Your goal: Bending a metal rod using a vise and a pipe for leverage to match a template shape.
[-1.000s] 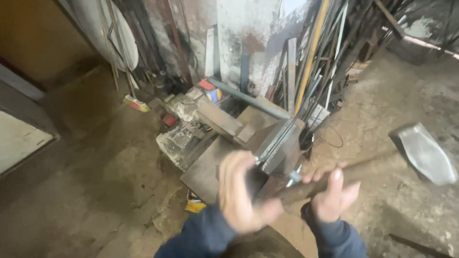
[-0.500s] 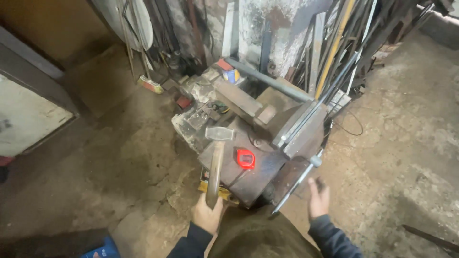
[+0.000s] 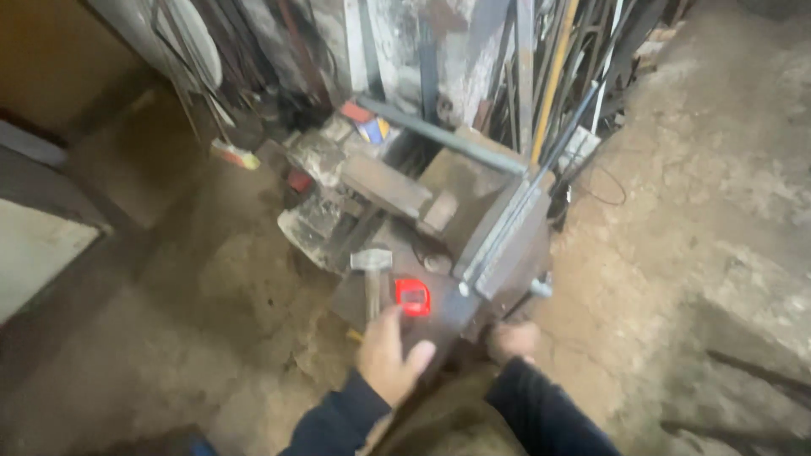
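hammer (image 3: 372, 279) lies on the dark metal block (image 3: 456, 308), its grey head away from the person and its handle running back toward the left hand (image 3: 390, 355). half a second ago the left hand gripped the handle end and the hammer stood raised over the block; now it rests flat. the left hand covers the near end of the handle, fingers loosely spread with the thumb out to the right; whether it actually grips the handle cannot be told through the blur. just right of the handle sits a small red tape measure (image 3: 413, 296), in the same spot on the block as before. the right hand (image 3: 513, 339) has come in from the lower right to the block's near edge, below a long steel bar (image 3: 498, 232); it looks curled, but what it holds is hidden.
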